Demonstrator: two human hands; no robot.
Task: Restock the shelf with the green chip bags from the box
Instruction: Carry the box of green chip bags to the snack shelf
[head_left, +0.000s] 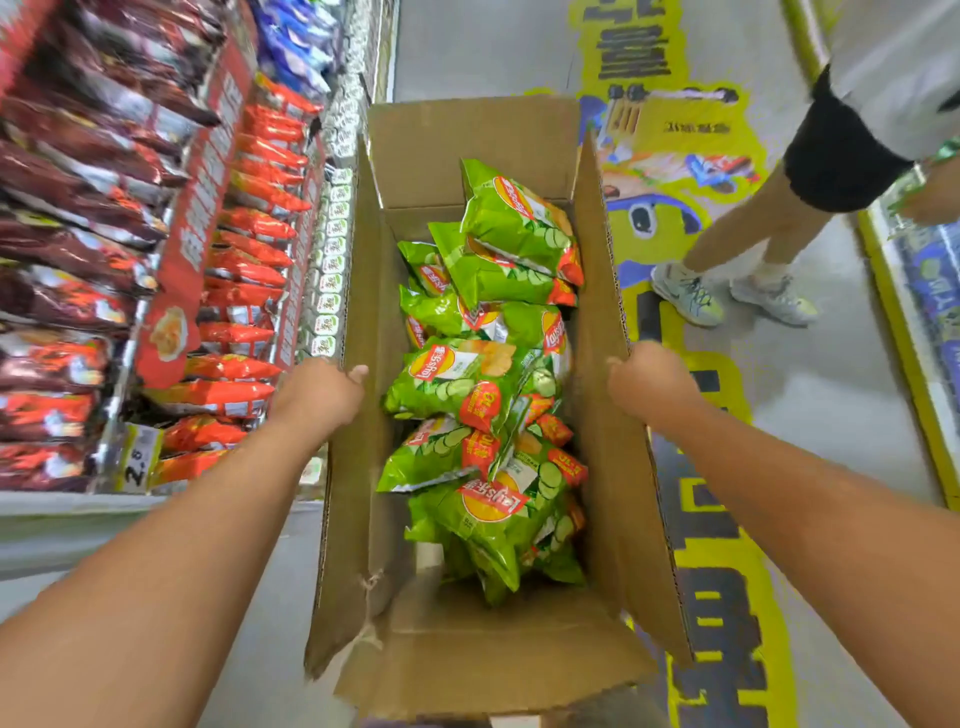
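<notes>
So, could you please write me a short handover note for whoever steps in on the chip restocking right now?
Left hand: grips the left flap of the cardboard box.
Right hand: grips the right flap.
Green chip bags: all in view lie piled loose inside the open box, which stands in the aisle beside the shelf on the left.
Done: box is at the shelf, flaps open.
Left: no green bag is in either hand; lift them out and place them on the shelf. The visible rows hold red and dark bags.

Looking down from head height, close over the open box (478, 649), with shelf (156, 260) at left and floor (831, 389) at right.
</notes>
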